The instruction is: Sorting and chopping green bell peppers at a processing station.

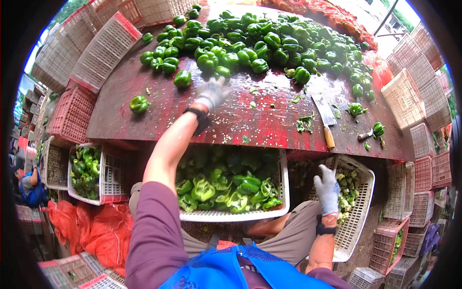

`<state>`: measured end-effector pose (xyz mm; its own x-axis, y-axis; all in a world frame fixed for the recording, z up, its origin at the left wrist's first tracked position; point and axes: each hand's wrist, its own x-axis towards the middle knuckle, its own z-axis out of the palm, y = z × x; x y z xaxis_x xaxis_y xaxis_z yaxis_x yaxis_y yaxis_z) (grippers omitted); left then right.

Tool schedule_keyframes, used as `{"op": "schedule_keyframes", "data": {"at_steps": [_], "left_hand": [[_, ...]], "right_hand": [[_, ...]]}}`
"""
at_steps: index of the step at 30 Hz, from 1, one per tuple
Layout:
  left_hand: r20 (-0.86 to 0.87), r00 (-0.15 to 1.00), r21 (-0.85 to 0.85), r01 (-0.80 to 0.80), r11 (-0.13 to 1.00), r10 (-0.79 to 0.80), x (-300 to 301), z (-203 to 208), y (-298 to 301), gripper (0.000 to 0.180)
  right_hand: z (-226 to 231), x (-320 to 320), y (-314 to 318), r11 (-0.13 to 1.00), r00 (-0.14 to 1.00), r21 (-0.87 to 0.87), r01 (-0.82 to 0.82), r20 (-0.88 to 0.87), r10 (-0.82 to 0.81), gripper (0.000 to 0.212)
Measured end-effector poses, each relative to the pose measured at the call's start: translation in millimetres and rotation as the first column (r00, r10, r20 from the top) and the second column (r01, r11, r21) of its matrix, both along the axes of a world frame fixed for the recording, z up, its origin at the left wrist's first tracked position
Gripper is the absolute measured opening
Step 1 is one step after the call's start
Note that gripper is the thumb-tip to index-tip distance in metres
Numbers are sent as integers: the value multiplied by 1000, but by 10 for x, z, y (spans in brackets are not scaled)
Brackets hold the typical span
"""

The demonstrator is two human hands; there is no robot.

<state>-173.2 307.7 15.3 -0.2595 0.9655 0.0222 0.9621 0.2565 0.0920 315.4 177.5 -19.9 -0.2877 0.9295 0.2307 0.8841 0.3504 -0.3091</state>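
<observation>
My left hand (211,95), in a pale glove, reaches over the red table with its fingers apart. Just beyond its fingertips lies a green bell pepper (222,71) at the front of a large heap of green bell peppers (284,43). Nothing shows in that hand. My right hand (327,191), gloved too, hovers by the inner edge of a white crate of pepper cores (368,192), its fingers stretched and holding nothing I can see. Between my arms, below the table edge, a white crate (240,216) holds opened green peppers (203,189).
On the wet red table (192,125) lie a wooden-handled cleaver (324,111), a small dark-handled tool (365,135) beside a pepper, and loose scraps. Another pepper crate (111,178) stands left, above orange net bags (108,231). Stacked crates (103,53) flank both sides; a person (31,185) is far left.
</observation>
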Motion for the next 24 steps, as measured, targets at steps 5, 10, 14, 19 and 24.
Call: {"op": "schedule_keyframes", "data": {"at_steps": [5, 10, 14, 19, 24], "left_hand": [[4, 981, -88, -191, 978, 192, -233, -303, 852, 76], [53, 977, -136, -196, 971, 204, -259, -405, 988, 69], [849, 524, -24, -82, 996, 63, -403, -330, 642, 55], [824, -514, 296, 29, 955, -240, 391, -169, -379, 50], [847, -448, 280, -83, 956, -287, 844, 88, -1583, 47]], "right_hand": [[143, -531, -107, 984, 990, -132, -117, -95, 105, 29], [185, -624, -134, 963, 997, -258, -74, -5, 75, 28], [187, -736, -125, 974, 980, -173, -149, -160, 122, 30], [99, -1257, 115, 972, 856, -150, -180, -510, 80, 41], [647, -2145, 6, 965, 828, 13, -260, -512, 230, 54]]}}
